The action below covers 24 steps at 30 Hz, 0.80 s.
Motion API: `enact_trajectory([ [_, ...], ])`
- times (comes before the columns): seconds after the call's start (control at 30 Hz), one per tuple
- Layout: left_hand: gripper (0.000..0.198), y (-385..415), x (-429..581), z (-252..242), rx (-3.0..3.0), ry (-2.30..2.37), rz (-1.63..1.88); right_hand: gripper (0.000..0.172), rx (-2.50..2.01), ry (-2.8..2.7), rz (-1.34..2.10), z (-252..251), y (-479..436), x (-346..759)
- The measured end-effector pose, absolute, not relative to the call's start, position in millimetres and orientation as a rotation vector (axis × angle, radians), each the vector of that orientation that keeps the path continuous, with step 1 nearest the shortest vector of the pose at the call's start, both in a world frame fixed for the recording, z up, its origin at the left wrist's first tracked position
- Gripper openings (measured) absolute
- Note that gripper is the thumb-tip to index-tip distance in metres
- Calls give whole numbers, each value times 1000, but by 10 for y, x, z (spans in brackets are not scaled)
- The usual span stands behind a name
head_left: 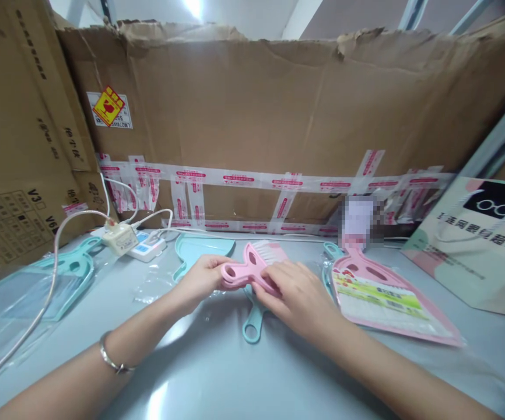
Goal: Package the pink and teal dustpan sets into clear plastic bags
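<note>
Both my hands hold a pink hand brush (249,269) with pale bristles above the table. My left hand (204,277) pinches the ringed end of its handle. My right hand (302,294) is wrapped over the brush's right side, with the thumb underneath. Below the brush lies a teal handle (253,326) with a ring end; the part it belongs to is mostly hidden. A teal dustpan (200,248) rests just behind my left hand.
On the right lies a pink dustpan set (392,326) with a printed label, beside a paper bag (466,245). A bagged teal dustpan set (75,274), a white cable and a plug adapter (121,238) are at left. A taped cardboard box (244,116) walls the back.
</note>
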<state>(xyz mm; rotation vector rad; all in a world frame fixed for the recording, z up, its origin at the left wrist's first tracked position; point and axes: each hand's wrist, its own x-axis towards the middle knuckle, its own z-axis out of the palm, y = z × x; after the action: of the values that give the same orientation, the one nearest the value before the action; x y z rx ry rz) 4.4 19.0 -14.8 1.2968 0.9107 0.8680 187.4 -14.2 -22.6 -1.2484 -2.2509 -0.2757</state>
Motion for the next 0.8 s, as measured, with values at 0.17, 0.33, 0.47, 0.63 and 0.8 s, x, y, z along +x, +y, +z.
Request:
enact_trajectory([
  [0.17,14,319,-19,-230,1208,904,1024,17,-1363,-2292,-49,-208,-25,1798],
  [0.33,13,407,-90,-182,1112,935,1181,18,-1306,-2391,-328,-134,124,1705],
  [0.47,15,431,-145,-118,1075,930,1229,16,-1248,-2416,-588,-174,237,1638],
  [0.63,15,454,-144,-166,1024,920,1192,10,-1204,-2414,-737,-361,301,1630],
  [0.8,15,438,-83,-178,861,1034,1160,9,-1166,-2429,-772,-467,314,1675],
])
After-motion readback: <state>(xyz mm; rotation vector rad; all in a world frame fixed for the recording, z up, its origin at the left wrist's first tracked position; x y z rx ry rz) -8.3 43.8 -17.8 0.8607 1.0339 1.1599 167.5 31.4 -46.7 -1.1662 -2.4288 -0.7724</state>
